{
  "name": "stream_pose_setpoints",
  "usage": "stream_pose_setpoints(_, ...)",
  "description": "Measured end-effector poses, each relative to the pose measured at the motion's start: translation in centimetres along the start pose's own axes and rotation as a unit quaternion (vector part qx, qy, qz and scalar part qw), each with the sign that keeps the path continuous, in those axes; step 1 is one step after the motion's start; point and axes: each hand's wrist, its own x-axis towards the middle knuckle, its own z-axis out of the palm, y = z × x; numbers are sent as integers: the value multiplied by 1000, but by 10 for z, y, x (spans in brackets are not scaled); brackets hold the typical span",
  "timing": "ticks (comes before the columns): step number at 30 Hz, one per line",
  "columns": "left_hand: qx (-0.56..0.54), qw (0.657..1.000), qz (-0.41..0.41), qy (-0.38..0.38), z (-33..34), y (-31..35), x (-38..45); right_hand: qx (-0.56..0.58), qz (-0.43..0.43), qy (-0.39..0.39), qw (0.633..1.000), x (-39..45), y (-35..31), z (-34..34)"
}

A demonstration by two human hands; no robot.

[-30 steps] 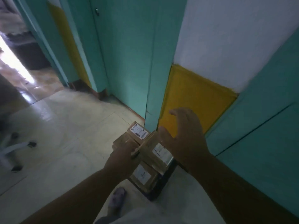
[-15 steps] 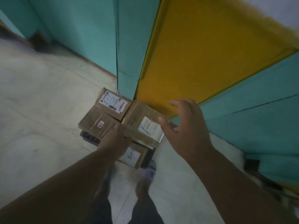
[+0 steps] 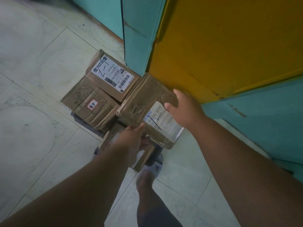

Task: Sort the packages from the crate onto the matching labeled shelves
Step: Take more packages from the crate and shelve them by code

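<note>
Packages piled on a dark crate (image 3: 77, 117) on the floor (image 3: 32, 63), against the teal wall (image 3: 136, 38) and yellow panel (image 3: 229, 46). Taped box (image 3: 144, 104) sits on top at the right, tilted. My left hand (image 3: 131, 138) grips its near edge, thumb on top and fingers curled under. My right hand (image 3: 183, 107) is spread flat, fingers straight, touching the box's far right top by the white label (image 3: 164, 120); not gripping.

Labelled box (image 3: 113, 76) lies far left of it, brown box with a small sticker (image 3: 91, 104) near left; another package (image 3: 144, 158) is partly hidden under my left arm. No shelves in view.

I judge the taped box stiff cardboard, probably light to middling in weight. Its glossy tape wrap looks slippery, so I'd take it by opposite edges or under the corners, not by the flat top. Label side up for reading the mark.
</note>
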Motion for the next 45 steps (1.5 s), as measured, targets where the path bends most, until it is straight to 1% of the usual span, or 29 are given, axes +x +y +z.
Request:
stream_pose_setpoints(2, -13, 1000, -6, -5, 1, 1, -16, 2, 3, 12, 1000, -10, -3, -4)
stream_pose_setpoints(4, -7, 1000, -5, -7, 1, 4, -43, 22, 1, 40, 999, -33, -4, -15)
stream_pose_setpoints(9, 7, 999, 37, -38, -1, 23, -130, 122, 23, 90, 988, -130, -12, -73)
stream_pose_setpoints(12, 60, 991, 98, -73, -5, 39, -182, 154, 27, 121, 980, -193, -17, -111)
stream_pose_setpoints(15, 135, 965, 192, -113, -10, 66, -234, 190, 50, 167, 966, -246, -28, -146)
stream_pose_setpoints(17, 200, 931, 264, -153, -12, 89, -268, 252, 80, 197, 944, -278, -43, -172)
stream_pose_setpoints(18, 240, 907, 298, -176, -12, 101, -284, 292, 94, 219, 926, -294, -51, -183)
stream_pose_setpoints(19, 284, 876, 337, -195, -11, 110, -300, 330, 108, 247, 905, -308, -58, -191)
stream_pose_setpoints(20, 328, 838, 382, -210, -9, 118, -314, 354, 121, 282, 884, -322, -64, -197)
stream_pose_setpoints(21, 365, 800, 422, -220, -8, 124, -328, 356, 133, 316, 869, -336, -70, -202)
stream_pose_setpoints(22, 386, 770, 456, -224, -5, 128, -340, 351, 145, 349, 857, -349, -75, -206)
stream_pose_setpoints(23, 392, 747, 486, -229, -3, 131, -355, 350, 155, 376, 844, -362, -79, -211)
stream_pose_setpoints(25, 386, 721, 518, -251, 0, 135, -388, 350, 166, 425, 818, -396, -85, -222)
stream_pose_setpoints(27, 364, 701, 533, -302, 6, 135, -417, 338, 163, 477, 795, -436, -89, -239)
stream_pose_setpoints(30, 331, 664, 541, -395, 24, 127, -455, 339, 147, 555, 745, -498, -86, -262)
stream_pose_setpoints(33, 368, 595, 569, -432, 52, 106, -487, 333, 142, 600, 713, -554, -71, -271)
stream_pose_setpoints(35, 394, 558, 583, -439, 72, 85, -504, 330, 153, 620, 695, -590, -57, -268)
stream_pose_setpoints(37, 402, 543, 585, -448, 96, 58, -521, 323, 163, 648, 670, -628, -39, -260)
stream_pose_setpoints(40, 395, 523, 592, -469, 136, 2, -549, 317, 176, 697, 619, -686, -4, -241)
stream_pose_setpoints(45, 375, 492, 579, -532, 219, -127, -605, 286, 223, 750, 554, -802, 83, -212)
